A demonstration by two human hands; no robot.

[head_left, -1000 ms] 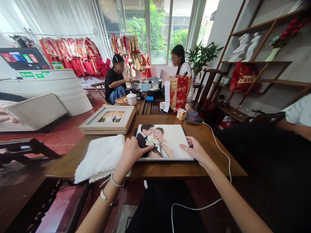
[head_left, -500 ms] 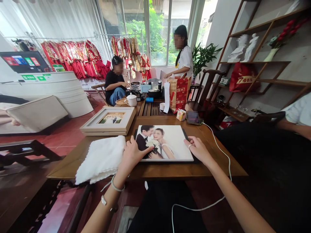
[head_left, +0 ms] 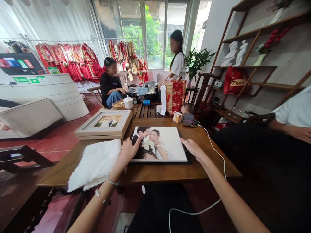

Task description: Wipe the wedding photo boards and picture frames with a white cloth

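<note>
A wedding photo album with a couple on its white cover lies flat in front of me, over a slightly larger black board or case. My left hand grips its left edge, thumb along the cover's side and the other fingers partly hidden. At the opposite edge, my right hand holds on with the fingertips against the side, some of them out of sight. A folded white cloth lies on the table close to my left wrist.
Pale framed pictures are stacked at the back left of the wooden table. Behind the album stand a small box, a phone with a white cable, and a red paper bag. Other people sit and stand around.
My left thumb has drawn back from the cover towards its left edge. My right fingers have shifted lower along the right side. The view has swung slightly, and the seated person's head has lifted.
</note>
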